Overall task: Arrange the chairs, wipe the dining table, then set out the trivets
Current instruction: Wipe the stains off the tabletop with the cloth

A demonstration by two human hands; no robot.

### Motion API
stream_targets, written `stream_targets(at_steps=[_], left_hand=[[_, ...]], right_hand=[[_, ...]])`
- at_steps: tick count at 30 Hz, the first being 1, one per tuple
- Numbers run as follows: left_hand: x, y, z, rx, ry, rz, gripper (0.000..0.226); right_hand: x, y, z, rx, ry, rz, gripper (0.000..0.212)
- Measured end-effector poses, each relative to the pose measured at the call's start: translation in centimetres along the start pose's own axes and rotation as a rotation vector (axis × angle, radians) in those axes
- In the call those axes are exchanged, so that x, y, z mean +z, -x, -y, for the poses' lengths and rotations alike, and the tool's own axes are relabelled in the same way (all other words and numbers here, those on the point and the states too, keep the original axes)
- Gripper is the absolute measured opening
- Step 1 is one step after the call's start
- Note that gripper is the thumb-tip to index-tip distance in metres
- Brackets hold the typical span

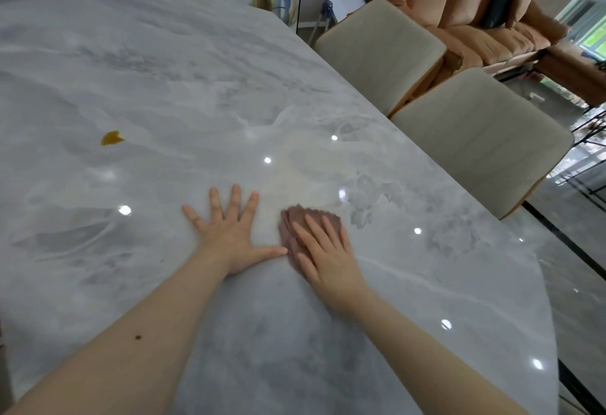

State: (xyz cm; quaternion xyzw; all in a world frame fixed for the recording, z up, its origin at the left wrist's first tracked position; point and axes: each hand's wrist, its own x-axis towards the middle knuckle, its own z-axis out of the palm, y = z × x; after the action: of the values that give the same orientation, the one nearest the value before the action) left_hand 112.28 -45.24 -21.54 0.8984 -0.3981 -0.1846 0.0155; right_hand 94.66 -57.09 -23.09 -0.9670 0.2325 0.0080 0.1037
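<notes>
Both bare forearms reach over the worktop's [196, 86] near edge. Left hand [229, 234] lies flat, fingers spread; right hand [323, 250] presses straight fingers on a brownish cloth [295, 222]. Wiping seems under way. Next, likely carry the cloth toward the left edge, where a yellow spill [111, 138] remains. Two chairs [475, 139] line the right edge; no trivets show.

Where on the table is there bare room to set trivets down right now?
Bare marble runs from the left hand out to the yellow spill and beyond it to the far edge of the table. Another bare strip lies right of the cloth under the right hand, beside the two chairs. It is crowded only around the hands.
</notes>
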Motion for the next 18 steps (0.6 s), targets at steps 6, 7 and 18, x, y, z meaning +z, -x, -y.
stream_targets(at_steps=[6,7,18], left_hand=[[-0.2,-0.2,0.0,-0.003,0.003,0.038,0.126],[-0.3,-0.1,0.0,-0.004,0.004,0.042,0.125],[-2.2,0.1,4.0,0.140,0.284,0.006,0.120]], right_hand=[[-2.6,-1.9,-9.0,0.324,0.030,-0.072,0.069],[-2.6,-3.7,-8.5,0.379,0.008,-0.073,0.064],[-0.6,-6.0,2.1,-0.013,-0.005,0.007,0.074]])
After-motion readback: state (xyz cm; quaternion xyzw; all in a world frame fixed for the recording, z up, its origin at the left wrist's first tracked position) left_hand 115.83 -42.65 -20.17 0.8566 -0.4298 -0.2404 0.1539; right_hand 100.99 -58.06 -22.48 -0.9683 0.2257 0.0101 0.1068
